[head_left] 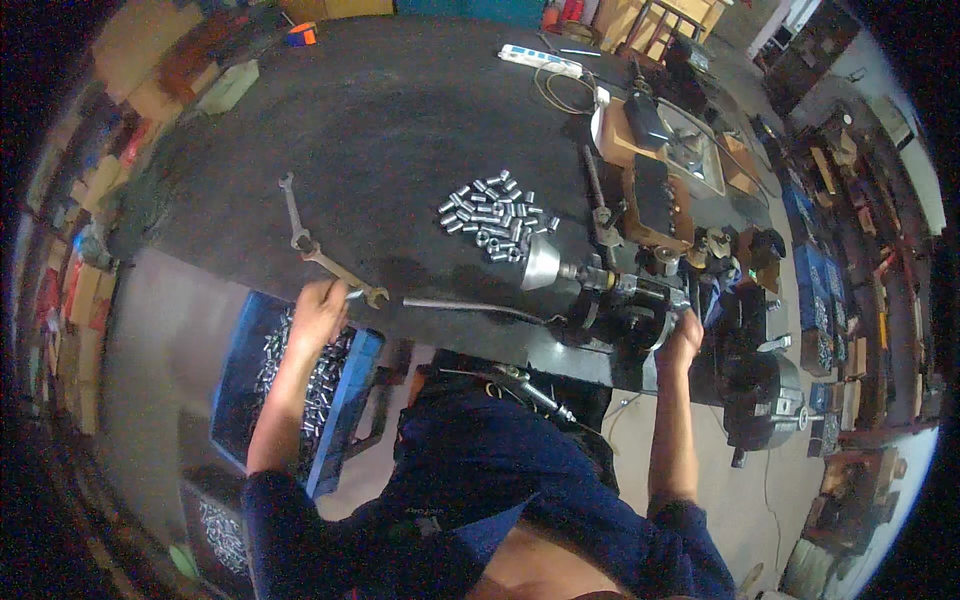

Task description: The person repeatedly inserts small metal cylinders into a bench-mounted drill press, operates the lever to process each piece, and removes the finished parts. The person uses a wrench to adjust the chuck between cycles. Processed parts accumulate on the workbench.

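Head view: my left hand (318,312) grips a small metal sleeve (354,294) over the blue bin (355,385); the machine (610,300), under my right hand (683,330), lies well rightward.

brown cardboard boxes (150,60) stacked along left edge

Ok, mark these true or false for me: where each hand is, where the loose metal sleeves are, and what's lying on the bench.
1. The left hand is over the blue bin of small metal parts. True.
2. The right hand rests on the pile of sleeves. False: it is at the dark machine on the bench edge.
3. A pile of small metal sleeves lies on the black bench top. True.
4. The bench holds no wrenches. False: two wrenches lie near the left hand.
5. A white power strip lies at the far side. True.
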### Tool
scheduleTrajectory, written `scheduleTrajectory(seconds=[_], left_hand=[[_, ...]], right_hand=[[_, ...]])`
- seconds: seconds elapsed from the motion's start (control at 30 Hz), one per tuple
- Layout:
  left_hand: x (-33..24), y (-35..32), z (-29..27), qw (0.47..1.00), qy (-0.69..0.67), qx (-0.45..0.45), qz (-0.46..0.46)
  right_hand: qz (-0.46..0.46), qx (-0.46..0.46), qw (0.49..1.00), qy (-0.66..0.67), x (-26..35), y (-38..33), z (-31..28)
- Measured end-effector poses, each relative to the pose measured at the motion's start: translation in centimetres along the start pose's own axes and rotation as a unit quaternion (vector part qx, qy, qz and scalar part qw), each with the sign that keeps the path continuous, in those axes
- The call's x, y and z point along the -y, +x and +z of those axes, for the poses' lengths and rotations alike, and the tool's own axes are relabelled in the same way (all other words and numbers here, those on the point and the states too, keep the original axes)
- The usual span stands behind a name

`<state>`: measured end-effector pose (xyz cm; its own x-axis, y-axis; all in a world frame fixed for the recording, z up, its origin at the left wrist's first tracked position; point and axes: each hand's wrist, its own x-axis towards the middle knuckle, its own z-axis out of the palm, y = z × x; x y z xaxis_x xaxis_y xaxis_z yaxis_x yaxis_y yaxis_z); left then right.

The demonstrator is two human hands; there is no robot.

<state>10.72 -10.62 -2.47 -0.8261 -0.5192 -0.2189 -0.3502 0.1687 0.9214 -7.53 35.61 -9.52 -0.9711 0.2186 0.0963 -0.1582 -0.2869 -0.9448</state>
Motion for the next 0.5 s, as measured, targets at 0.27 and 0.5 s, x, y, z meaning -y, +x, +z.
scheduleTrajectory(seconds=[0.27, 0.5], left_hand=[[6.9, -2.8, -5.6, 0.852, 0.504, -0.093, 0.112], [-4.7, 2.9, 5.2, 0.881, 0.323, -0.025, 0.346]], right_hand=[[-0.126, -0.004, 0.992, 0.011, 7.6, 2.9, 6.1], [-0.093, 0.079, 0.992, 0.032, 9.1, -4.2, 2.1]])
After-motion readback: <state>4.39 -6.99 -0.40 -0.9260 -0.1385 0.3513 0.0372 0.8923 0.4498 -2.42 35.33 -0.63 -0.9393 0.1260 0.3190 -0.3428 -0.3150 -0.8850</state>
